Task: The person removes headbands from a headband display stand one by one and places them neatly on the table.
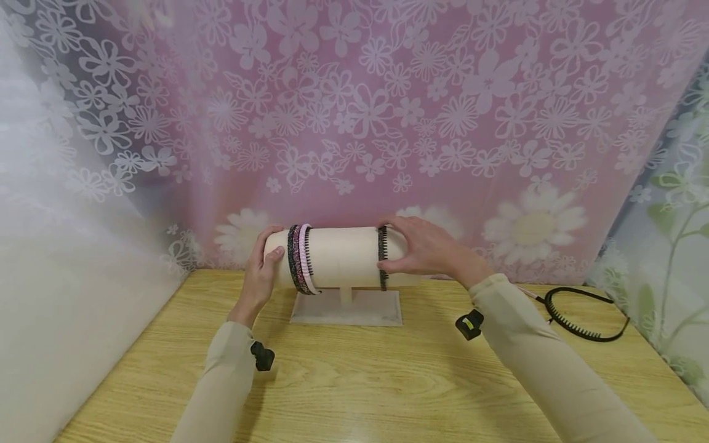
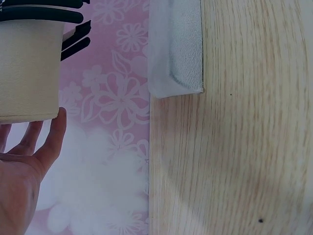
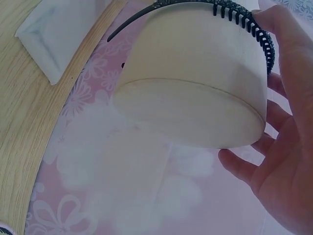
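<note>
A cream padded cylinder (image 1: 346, 258) lies sideways on a post above a pale rectangular base (image 1: 346, 312), forming a headband display stand. My left hand (image 1: 260, 277) holds the cylinder's left end, thumb in front and fingers behind. Beside it, a dark glittery headband (image 1: 292, 255), a purple glittery one (image 1: 297, 258) and a pale pink one (image 1: 304, 258) sit close together around the cylinder. Near the right end, my right hand (image 1: 431, 246) grips a black toothed headband (image 1: 383, 261) that arches over the cylinder. In the right wrist view, this headband's (image 3: 261, 34) teeth and glittery surface show beside the thumb.
On the table's right side lies another black toothed headband (image 1: 587, 332), with a thin pinkish band (image 1: 532, 295) beside it, partly behind the right sleeve. A floral pink curtain (image 1: 354, 123) hangs behind the wooden table (image 1: 354, 381), and pale sheets flank both sides.
</note>
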### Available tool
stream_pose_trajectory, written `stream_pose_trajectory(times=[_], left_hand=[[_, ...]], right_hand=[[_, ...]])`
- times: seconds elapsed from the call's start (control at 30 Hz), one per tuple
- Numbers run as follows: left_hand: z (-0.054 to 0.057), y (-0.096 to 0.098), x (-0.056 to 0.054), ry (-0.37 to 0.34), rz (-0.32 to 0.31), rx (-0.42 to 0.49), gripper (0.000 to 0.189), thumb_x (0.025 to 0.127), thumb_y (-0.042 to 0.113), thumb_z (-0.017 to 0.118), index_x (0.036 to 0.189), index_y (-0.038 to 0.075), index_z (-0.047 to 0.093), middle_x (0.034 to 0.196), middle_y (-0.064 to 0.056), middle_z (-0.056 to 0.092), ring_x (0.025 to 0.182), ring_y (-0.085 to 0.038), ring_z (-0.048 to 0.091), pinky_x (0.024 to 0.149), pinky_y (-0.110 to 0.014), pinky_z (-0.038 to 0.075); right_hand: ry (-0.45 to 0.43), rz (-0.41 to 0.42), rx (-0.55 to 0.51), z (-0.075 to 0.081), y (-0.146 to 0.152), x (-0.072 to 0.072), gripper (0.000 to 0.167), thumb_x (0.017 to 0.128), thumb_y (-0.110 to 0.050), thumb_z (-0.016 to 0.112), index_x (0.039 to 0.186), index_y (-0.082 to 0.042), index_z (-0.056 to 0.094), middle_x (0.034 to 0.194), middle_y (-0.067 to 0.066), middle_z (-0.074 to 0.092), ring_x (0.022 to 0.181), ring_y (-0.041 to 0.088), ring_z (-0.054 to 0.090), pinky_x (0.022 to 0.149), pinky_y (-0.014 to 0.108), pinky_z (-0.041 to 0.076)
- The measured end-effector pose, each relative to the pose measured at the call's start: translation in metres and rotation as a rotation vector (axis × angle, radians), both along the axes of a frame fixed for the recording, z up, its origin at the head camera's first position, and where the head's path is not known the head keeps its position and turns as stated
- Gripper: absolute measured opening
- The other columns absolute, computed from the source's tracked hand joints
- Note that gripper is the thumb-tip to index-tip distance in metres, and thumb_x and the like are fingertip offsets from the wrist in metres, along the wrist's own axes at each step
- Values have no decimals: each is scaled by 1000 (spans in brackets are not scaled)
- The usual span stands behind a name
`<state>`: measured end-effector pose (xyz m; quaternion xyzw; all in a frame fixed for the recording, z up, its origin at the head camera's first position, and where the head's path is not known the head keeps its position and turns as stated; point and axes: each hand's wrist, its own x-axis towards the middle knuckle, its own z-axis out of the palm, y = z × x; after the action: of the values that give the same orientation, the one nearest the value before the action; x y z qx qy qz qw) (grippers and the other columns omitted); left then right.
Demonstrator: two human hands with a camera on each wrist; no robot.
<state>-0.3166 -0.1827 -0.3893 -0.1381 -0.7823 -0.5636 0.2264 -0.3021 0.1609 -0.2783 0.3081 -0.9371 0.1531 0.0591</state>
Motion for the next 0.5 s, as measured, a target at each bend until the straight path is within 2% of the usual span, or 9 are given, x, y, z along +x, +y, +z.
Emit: stream_pose_trajectory(times=[0.37, 0.5], left_hand=[[1, 0, 1, 16, 14, -12, 44, 104, 30, 49, 148, 28, 49, 151, -3, 51, 94, -29, 59, 69, -41, 54], [2, 0, 2, 29, 8, -7, 43, 103, 31, 50, 147, 28, 49, 148, -6, 52, 94, -30, 60, 68, -42, 54]], right_hand=[[-4, 11, -34, -2, 6, 0, 76, 82, -51, 78, 146, -24, 47, 152, 11, 54, 139, 37, 51, 112, 60, 42], [1, 21, -55, -4, 10, 0, 74, 82, -48, 79, 145, -23, 49, 151, 11, 55, 139, 37, 51, 113, 59, 41]])
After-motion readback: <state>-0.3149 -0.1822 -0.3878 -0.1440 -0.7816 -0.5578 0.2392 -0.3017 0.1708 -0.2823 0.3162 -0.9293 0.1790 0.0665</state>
